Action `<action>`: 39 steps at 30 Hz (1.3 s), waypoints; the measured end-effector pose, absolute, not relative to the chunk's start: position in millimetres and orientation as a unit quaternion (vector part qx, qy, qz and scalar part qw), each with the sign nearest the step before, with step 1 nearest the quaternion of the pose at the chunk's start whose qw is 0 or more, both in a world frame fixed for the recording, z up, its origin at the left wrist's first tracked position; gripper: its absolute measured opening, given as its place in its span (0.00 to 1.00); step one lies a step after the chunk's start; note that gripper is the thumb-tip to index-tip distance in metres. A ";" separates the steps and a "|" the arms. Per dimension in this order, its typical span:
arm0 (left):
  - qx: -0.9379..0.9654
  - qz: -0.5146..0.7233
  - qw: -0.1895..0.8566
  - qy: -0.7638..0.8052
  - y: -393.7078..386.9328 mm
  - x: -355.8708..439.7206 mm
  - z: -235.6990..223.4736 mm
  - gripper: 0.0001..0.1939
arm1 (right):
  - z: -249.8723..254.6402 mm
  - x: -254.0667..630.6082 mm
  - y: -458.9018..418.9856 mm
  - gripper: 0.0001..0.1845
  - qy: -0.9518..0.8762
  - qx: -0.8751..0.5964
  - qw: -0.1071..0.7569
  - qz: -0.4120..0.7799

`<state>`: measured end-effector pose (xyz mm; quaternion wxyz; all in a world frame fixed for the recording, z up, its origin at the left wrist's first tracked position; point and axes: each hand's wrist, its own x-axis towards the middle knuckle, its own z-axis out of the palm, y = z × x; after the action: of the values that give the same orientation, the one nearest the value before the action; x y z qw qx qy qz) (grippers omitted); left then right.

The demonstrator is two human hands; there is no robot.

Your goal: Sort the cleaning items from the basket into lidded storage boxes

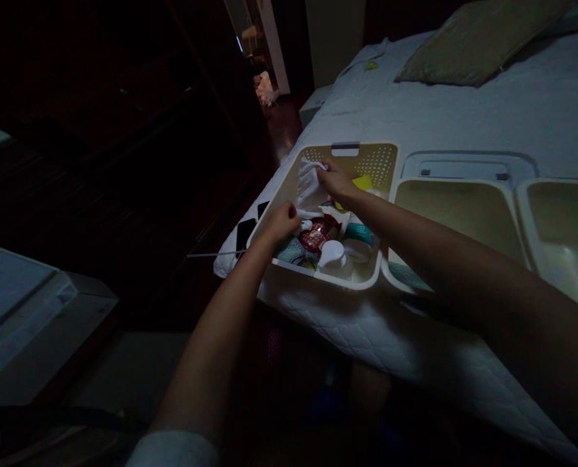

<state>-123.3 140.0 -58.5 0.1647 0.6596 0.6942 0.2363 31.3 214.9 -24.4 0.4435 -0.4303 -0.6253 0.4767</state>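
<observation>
A cream plastic basket [388, 170] with a perforated far wall stands on the corner of a bed. Both hands reach into it. My right hand [336, 182] pinches the upper edge of a white cloth [309, 186] near the far wall. My left hand [283, 222] is closed on the lower end of the same cloth, at the basket's left rim. Under the cloth lie a red packet [319, 234], a white cup [332, 253], a teal item [358, 231] and a yellow piece [364, 182].
Two empty cream tubs [457, 214] [561, 233] stand right of the basket, with a flat lid [466, 165] behind them. A pillow [478, 42] lies at the bed's head. A dark phone [244, 231] rests on the mattress corner. A pale bin [21, 311] stands at left; the floor is dark.
</observation>
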 end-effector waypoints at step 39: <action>0.449 0.584 0.298 0.608 156.3 -74.9 17.5 0.06 | 48.2 131.8 174.1 0.03 -0.568 -0.384 0.517 0.512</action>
<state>-74.9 156.3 17.5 0.2983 0.4486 0.6075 0.5837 131.8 174.1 48.2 0.5174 -0.3843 -0.5675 0.5123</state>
